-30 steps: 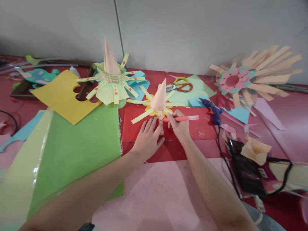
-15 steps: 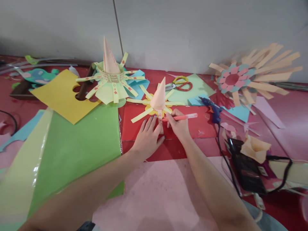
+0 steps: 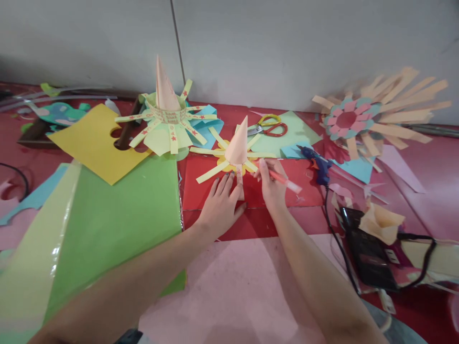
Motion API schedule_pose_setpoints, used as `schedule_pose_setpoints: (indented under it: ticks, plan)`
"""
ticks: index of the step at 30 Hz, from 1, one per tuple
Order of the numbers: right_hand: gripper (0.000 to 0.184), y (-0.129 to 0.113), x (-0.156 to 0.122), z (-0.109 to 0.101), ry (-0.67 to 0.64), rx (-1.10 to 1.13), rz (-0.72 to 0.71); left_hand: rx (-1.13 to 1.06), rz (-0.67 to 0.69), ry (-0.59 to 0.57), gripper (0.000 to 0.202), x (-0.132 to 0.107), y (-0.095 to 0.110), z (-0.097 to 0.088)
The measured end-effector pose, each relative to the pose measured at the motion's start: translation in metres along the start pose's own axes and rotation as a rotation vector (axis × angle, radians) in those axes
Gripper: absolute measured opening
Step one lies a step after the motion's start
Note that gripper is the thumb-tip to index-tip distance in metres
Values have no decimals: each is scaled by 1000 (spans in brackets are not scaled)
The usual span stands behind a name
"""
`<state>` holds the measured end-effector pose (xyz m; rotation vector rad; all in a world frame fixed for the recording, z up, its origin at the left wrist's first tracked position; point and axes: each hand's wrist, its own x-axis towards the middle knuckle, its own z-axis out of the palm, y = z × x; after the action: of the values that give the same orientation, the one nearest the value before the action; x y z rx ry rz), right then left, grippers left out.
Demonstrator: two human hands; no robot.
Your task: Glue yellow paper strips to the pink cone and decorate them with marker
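On my feed, yellow paper flower with pale cone (image 3: 236,150) sits at far edge of red board (image 3: 193,191). Left hand (image 3: 220,200) spread flat against near strip (image 3: 239,176); right hand (image 3: 274,191) grasps red pen (image 3: 294,186), nib contact unclear. I'd pin strip flat, stroke lightly, avoid smearing. Taller cone piece (image 3: 167,114): red stars, lettering too small for me. No brands legible.

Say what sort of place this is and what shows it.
Likely a paper-craft work area, though whether at home or school I cannot tell: scissors, a glue gun and a cut yellow sheet lie there.
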<state>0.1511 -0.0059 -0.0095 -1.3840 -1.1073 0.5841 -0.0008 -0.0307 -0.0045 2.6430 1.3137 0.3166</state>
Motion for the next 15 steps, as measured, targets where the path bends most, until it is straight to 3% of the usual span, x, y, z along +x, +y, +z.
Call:
schedule_pose_setpoints:
  ticks: [6,11,15]
  plan:
    - [27,-7,13,7,49,-134,-137,1,6,9,44,-1,0,0]
    - [38,-19,39,22,-79,-273,-174,29,18,32,41,-3,3,-2]
    - [33,-20,51,35,-171,-338,-163,71,64,108,40,-6,8,-4]
